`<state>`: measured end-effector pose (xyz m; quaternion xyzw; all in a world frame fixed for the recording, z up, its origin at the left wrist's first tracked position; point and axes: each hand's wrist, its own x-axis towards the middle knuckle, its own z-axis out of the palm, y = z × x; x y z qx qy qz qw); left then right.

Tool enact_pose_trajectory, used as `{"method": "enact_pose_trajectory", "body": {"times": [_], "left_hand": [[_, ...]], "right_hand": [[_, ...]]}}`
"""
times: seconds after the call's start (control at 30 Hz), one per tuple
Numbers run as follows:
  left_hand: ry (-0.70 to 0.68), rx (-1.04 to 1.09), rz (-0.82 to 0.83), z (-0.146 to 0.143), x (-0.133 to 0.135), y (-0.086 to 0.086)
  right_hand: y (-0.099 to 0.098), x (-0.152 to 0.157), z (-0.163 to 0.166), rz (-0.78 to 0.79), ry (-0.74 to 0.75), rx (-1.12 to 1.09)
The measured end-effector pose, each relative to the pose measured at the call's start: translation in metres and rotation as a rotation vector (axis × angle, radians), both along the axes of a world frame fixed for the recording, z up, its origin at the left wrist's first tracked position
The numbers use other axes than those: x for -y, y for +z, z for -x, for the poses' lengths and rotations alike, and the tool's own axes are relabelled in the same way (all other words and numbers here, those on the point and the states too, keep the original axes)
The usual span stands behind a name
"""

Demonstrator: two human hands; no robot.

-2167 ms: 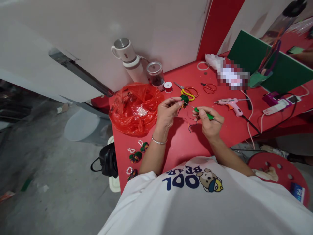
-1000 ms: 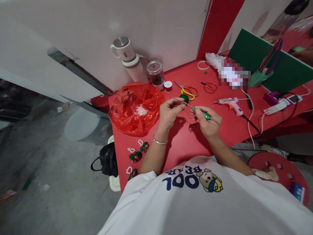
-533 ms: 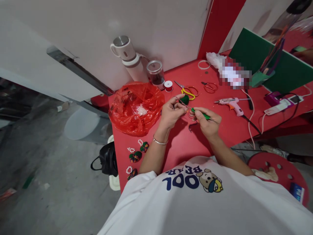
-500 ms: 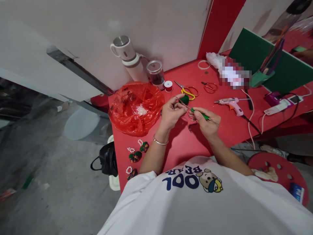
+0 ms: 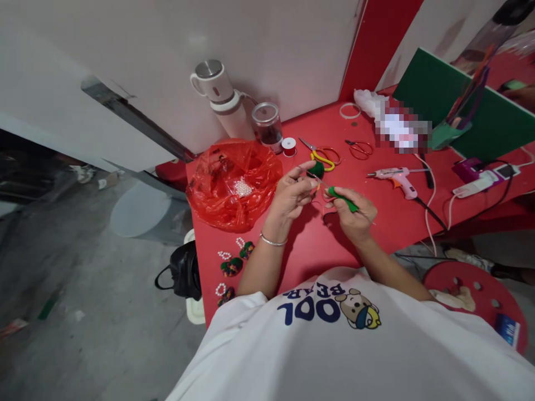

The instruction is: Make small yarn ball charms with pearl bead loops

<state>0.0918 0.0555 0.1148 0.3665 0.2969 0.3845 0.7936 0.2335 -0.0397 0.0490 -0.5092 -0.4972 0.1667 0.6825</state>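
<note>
Over the red table (image 5: 309, 245), my left hand (image 5: 290, 195) is closed, its index finger raised and its other fingers bent around thin yarn (image 5: 317, 187). A small orange-yellow bit shows at those fingertips; the rest of the piece is hidden. My right hand (image 5: 355, 214) grips a crochet hook (image 5: 343, 199) by its green handle. The hook's thin metal shaft points up and left to the left fingertips. Red and dark strands hang below, between the hands. Just behind the left fingers lies a dark green ball of yarn (image 5: 316, 169).
To the left are a red plastic bag (image 5: 204, 189) with white beads (image 5: 242, 188) and several beaded charms (image 5: 231, 267). Behind are a jar (image 5: 266, 125), a red thread spool (image 5: 288, 147) and yellow-handled scissors (image 5: 321, 160). Right are red-handled snips (image 5: 360, 149) and a corded pink glue gun (image 5: 399, 178).
My right hand has turned slightly, so more of the green handle shows. My left fingers have shifted at the yarn, the index finger stretching further out. The view has moved a little.
</note>
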Motion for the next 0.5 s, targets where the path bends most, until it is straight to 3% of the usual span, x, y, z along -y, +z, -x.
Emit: {"method": "enact_pose_trajectory", "body": {"times": [0.23,0.5], "left_hand": [[-0.061,-0.06,-0.035,0.005,-0.004,0.0],[-0.092,-0.151,-0.072,0.013,-0.01,-0.003]], "right_hand": [[0.004,0.003,-0.029,-0.041,0.019,0.34],[0.013,0.007,-0.044,-0.111,0.167,0.501]]}}
